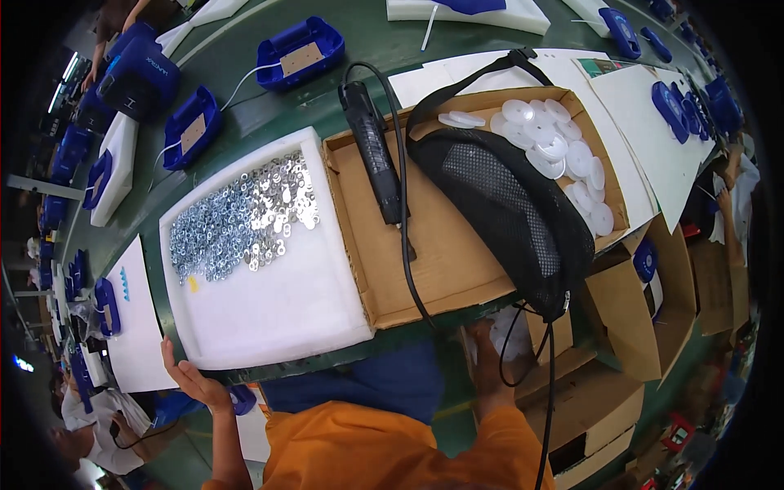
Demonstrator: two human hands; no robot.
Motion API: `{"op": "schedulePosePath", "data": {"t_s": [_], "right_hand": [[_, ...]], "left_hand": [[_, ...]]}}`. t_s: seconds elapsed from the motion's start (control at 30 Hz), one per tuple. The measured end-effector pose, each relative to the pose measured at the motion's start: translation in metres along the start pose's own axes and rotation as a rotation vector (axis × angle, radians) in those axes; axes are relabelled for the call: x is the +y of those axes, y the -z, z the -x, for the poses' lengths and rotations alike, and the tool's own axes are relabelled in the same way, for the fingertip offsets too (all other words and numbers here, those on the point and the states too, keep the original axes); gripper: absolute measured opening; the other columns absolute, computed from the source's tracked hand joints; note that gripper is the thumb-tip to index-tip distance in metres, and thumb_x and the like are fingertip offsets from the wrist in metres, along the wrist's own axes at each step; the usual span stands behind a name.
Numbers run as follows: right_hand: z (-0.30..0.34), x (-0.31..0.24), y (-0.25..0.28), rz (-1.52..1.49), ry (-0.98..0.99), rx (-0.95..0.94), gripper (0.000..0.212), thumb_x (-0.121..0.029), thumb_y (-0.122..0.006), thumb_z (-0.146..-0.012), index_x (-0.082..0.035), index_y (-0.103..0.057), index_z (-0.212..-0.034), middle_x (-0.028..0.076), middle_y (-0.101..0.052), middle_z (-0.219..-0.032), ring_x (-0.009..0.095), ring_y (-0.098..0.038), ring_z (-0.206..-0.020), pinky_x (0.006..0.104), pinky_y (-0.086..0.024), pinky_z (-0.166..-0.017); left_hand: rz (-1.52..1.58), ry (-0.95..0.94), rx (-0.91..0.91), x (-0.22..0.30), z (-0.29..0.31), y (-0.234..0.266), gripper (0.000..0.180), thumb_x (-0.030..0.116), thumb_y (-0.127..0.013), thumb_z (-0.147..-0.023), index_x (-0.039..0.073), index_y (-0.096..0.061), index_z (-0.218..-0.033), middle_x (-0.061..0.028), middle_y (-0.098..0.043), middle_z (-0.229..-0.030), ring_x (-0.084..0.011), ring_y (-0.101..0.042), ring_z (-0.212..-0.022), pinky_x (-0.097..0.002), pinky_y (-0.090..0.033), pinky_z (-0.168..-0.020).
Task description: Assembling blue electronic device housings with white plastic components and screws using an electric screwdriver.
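My left hand is at the table's near edge, by the corner of a white foam tray. Its fingers are stretched out and nothing is in them. Bluish metal washers and shiny silver washers lie in the tray. My right hand reaches down below the table edge, beside a clear plastic bag; its fingers are hidden. Above it is a shallow cardboard tray holding a black electric screwdriver, a black mesh pouch and translucent white discs.
Blue plastic housings with white cables lie on the green conveyor beyond. Open cardboard boxes stand on the right below the table. A black cord hangs beside my right arm. Other people work on both sides.
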State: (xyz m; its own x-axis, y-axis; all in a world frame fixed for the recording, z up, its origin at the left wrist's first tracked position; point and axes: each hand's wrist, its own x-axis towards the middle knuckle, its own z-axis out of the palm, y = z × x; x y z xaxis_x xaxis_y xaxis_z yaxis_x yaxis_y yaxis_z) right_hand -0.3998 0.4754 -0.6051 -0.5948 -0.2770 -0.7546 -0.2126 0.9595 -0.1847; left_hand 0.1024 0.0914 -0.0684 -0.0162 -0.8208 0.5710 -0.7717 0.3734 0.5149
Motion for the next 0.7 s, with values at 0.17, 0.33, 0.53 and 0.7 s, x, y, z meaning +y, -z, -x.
{"op": "schedulePosePath", "data": {"t_s": [0.17, 0.33, 0.53, 0.7], "right_hand": [[-0.004, -0.018, -0.028, -0.225, 0.117, 0.201, 0.097, -0.051, -0.092, -0.088, -0.015, -0.056, -0.170, 0.026, -0.063, -0.162, 0.047, -0.065, -0.138, 0.0662, -0.054, -0.104], [0.017, -0.010, -0.025, -0.304, 0.146, 0.136, 0.091, -0.048, -0.092, -0.088, -0.014, -0.059, -0.166, 0.024, -0.066, -0.155, 0.045, -0.067, -0.132, 0.0635, -0.055, -0.100], [0.035, -0.003, -0.022, -0.402, 0.169, 0.114, 0.084, -0.046, -0.091, -0.089, -0.013, -0.063, -0.161, 0.023, -0.069, -0.147, 0.042, -0.069, -0.124, 0.0602, -0.056, -0.096], [0.048, 0.009, -0.025, -0.475, 0.122, 0.123, 0.078, -0.043, -0.091, -0.089, -0.013, -0.066, -0.157, 0.021, -0.072, -0.141, 0.039, -0.071, -0.118, 0.0575, -0.057, -0.092]], "left_hand": [[-0.062, 0.010, -0.007, 0.008, -0.002, 0.005, 0.053, 0.028, -0.039, -0.126, -0.005, -0.053, -0.163, -0.0228, -0.058, -0.167, -0.0379, -0.052, -0.158, -0.0502, -0.035, -0.134], [-0.121, -0.005, -0.044, 0.006, -0.004, 0.011, 0.055, 0.032, -0.039, -0.125, -0.006, -0.053, -0.164, -0.0228, -0.059, -0.167, -0.0383, -0.052, -0.157, -0.0500, -0.035, -0.134], [-0.091, 0.081, -0.049, 0.009, -0.002, 0.010, 0.061, 0.038, -0.037, -0.126, -0.007, -0.054, -0.163, -0.0238, -0.058, -0.167, -0.0397, -0.053, -0.156, -0.0505, -0.036, -0.132], [-0.096, 0.049, -0.068, 0.003, -0.002, 0.014, 0.062, 0.040, -0.035, -0.127, -0.007, -0.054, -0.163, -0.0234, -0.058, -0.167, -0.0389, -0.051, -0.158, -0.0512, -0.036, -0.133]]}}
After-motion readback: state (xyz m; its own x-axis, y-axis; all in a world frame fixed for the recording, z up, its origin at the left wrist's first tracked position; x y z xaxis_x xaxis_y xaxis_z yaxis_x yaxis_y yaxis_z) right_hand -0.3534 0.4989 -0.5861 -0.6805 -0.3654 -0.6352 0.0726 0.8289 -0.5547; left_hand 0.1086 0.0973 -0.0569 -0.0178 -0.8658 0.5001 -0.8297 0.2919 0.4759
